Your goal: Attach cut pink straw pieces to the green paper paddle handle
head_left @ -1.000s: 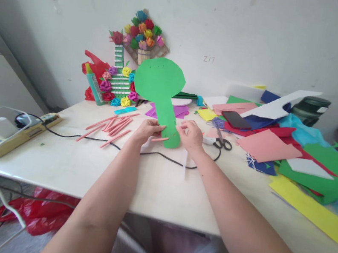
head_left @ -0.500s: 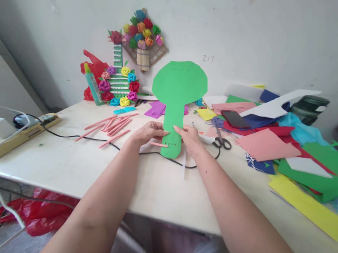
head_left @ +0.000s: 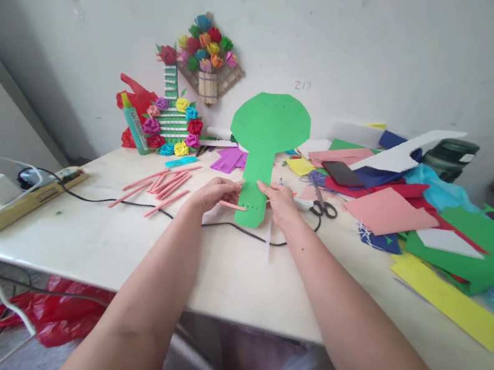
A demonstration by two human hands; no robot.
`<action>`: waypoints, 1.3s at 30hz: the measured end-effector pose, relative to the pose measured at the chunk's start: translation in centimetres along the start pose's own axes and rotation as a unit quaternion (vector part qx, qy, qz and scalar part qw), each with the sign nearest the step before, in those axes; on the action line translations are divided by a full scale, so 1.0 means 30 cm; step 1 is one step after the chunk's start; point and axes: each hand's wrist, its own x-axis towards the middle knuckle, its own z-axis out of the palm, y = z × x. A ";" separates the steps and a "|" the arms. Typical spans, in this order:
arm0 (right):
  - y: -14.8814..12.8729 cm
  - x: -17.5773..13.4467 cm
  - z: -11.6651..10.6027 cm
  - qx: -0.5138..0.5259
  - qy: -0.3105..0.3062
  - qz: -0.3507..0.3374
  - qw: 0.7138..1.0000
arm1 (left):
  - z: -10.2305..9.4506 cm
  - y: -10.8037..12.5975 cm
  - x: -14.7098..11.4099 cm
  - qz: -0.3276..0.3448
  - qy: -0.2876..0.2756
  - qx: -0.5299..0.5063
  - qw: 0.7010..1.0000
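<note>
Head view: a long white counter (head_left: 78, 232) carries everything, with a heap of coloured sheets (head_left: 391, 212) on its right side. Toward the back stands a green guitar-shaped panel with white stripes and paper roses (head_left: 175, 117), apparently finished. Nearer, a flat bright green cutout with a broad rounded head and straight stem (head_left: 261, 156) is held upright over the middle; whether its foot touches the counter is unclear. Both hands grasp the stem: left hand (head_left: 219, 194) at one edge, right hand (head_left: 279, 202) at the other, its thumb on the front. Slim pink sticks (head_left: 171, 186) lie loose to the left, seemingly unused. One separate pink stick (head_left: 232, 206) reaches across to the lower row of small dark dots (head_left: 253, 207); whether it is fixed cannot be told. Cutting and dotting look done, the stick work barely begun.
</note>
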 end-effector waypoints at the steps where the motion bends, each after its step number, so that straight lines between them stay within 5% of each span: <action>1: -0.002 0.000 -0.001 0.000 0.005 0.001 1.000 | -0.002 0.001 -0.001 -0.001 0.004 -0.003 1.000; 27: -0.007 0.018 -0.014 0.082 0.087 -0.057 0.991 | -0.019 0.012 -0.004 0.022 0.045 -0.043 0.998; 34: -0.034 0.019 -0.023 0.138 0.028 -0.011 0.990 | -0.025 0.002 0.016 0.090 0.048 -0.107 0.989; 39: -0.049 0.008 -0.022 0.189 -0.089 -0.007 0.978 | -0.003 -0.011 0.017 0.108 0.031 -0.098 0.989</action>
